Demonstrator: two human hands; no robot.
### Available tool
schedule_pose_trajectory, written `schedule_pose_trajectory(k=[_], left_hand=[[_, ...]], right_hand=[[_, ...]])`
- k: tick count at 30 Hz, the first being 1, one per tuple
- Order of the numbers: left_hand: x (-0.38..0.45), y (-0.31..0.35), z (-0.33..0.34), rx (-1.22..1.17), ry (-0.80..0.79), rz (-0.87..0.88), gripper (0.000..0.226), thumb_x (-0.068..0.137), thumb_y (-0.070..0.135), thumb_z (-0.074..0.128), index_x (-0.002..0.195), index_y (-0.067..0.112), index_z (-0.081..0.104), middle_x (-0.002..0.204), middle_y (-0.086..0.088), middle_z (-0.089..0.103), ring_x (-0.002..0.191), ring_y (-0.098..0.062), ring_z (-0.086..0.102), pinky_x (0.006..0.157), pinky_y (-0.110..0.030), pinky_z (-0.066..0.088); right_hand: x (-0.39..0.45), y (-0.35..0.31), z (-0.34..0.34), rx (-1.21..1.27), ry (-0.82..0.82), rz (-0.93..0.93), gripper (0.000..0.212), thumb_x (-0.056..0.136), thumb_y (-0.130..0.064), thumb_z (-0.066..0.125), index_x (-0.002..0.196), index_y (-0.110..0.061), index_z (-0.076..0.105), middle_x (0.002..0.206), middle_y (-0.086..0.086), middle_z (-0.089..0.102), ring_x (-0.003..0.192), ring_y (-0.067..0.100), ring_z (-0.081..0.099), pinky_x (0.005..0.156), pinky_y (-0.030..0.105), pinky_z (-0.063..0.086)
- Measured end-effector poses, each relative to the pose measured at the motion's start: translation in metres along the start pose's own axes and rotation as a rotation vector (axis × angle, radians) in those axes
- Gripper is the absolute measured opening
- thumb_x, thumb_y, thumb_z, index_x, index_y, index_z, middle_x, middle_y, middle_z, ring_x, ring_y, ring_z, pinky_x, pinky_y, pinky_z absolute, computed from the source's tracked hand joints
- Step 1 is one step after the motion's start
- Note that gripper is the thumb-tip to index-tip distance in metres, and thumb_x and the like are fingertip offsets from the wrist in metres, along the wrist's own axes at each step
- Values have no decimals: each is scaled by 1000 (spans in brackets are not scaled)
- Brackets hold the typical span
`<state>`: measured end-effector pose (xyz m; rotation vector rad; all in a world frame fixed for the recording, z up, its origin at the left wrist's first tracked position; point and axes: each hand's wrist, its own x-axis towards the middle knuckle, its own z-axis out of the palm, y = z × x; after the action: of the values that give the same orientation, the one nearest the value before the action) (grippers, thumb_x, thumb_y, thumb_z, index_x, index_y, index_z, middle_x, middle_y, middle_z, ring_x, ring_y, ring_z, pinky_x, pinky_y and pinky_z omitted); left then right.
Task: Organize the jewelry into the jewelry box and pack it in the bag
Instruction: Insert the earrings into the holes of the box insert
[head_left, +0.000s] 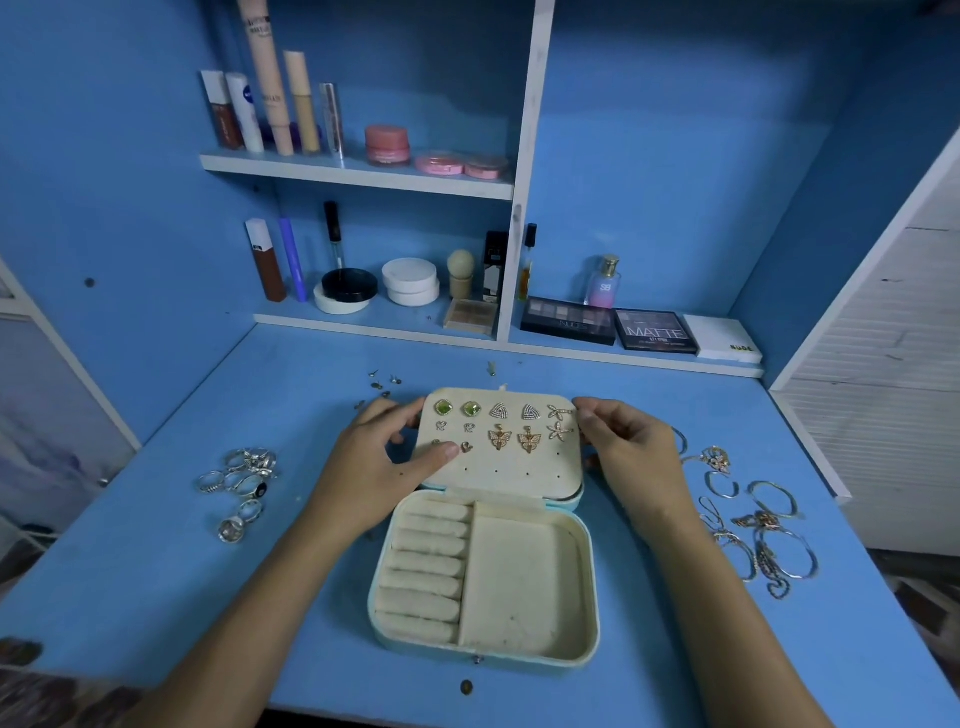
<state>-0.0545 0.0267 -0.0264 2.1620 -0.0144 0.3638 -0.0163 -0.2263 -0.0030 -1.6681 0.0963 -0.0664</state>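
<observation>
A pale blue jewelry box (524, 587) lies open on the blue desk, its cream base showing ring rolls on the left and a bare compartment on the right. Its lid panel (511, 478) carries several pairs of earrings (498, 423). My left hand (387, 457) holds the lid's left edge, thumb pressing on a small earring near the lower left row. My right hand (623, 441) grips the lid's right edge. A pile of silver rings (241, 480) lies to the left; gold bracelets and chains (758, 525) lie to the right. No bag is in view.
A few small earring studs (382, 387) lie scattered behind the lid. Shelves at the back hold cosmetics, jars (387, 145) and eyeshadow palettes (654, 330). A white slatted door (883, 364) stands at the right. The desk's front edge is near me.
</observation>
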Motion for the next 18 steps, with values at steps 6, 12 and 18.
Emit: schedule_pose_trajectory(k=[6, 12, 18], left_hand=[[0, 2, 1, 25, 30, 17, 41, 79, 38, 79, 119, 38, 68, 98, 14, 57, 92, -2, 55, 74, -6, 39], [5, 2, -3, 81, 170, 41, 25, 85, 34, 74, 109, 27, 74, 92, 12, 64, 84, -1, 58, 73, -13, 45], [17, -4, -16, 277, 276, 66, 20, 86, 16, 74, 106, 14, 75, 89, 6, 62, 70, -1, 51, 67, -11, 37]], right_hand=[[3, 2, -3, -89, 3, -45, 14, 96, -16, 63, 98, -22, 75, 88, -5, 76, 82, 18, 70, 78, 37, 59], [5, 6, -4, -137, -4, -71, 13, 95, -18, 65, 101, -22, 76, 88, -10, 76, 85, 14, 71, 86, 43, 59], [5, 7, -5, -142, -11, -76, 13, 95, -18, 65, 102, -21, 76, 88, -3, 76, 85, 18, 71, 86, 44, 59]])
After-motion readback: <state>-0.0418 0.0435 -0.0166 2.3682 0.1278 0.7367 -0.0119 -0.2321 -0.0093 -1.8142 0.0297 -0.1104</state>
